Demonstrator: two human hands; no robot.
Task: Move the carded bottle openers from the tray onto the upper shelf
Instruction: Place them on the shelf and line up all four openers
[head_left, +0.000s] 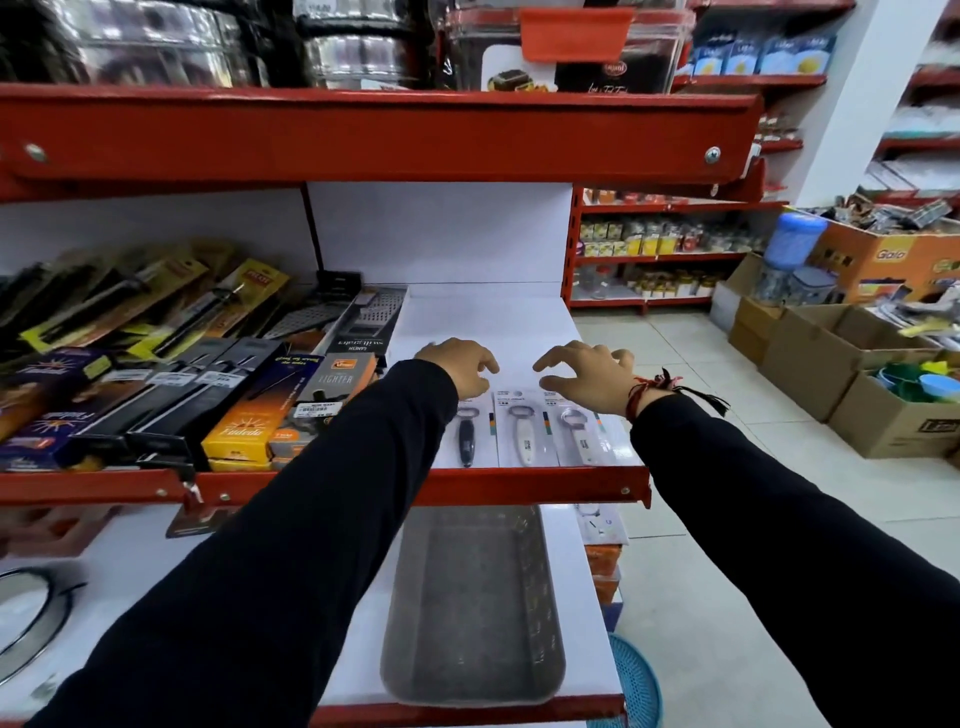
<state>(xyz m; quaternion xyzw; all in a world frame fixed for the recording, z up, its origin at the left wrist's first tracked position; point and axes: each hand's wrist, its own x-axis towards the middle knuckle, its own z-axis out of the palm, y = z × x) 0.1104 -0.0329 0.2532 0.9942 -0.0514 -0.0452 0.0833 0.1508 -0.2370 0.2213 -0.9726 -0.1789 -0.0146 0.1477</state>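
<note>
A red-edged upper shelf (519, 332) with a white deck fills the middle of the view, and below it a lower deck carries a grey tray (467, 613), which appears bare — nothing carded can be made out inside it. To the left on the upper shelf, boxed lighters (291, 405) and flat graters (332, 322) are stacked in crowded rows.

Both dark sleeves are stretched forward over the shelf edge. Three carded bottle openers (522, 434) are laid side by side near the front lip, cards touching or nearly so: one with a dark handle at the left, two with pale handles to its right.

The left hand (460, 371) is held over the top of the leftmost card, fingers curled downward; whether the card is actually pinched cannot be told, since the fingertips are hidden. The right hand (589, 376), marked by a red thread band at the wrist, is spread loosely with fingers apart above the top of the rightmost card, and nothing is gripped in it.

The step in hand is judged to be the settling of the cards on the shelf — the transfer itself looks finished or close to it. What is called for next is probably a light squaring of the row, so that the cards are kept flat and clear of the lip.
</note>
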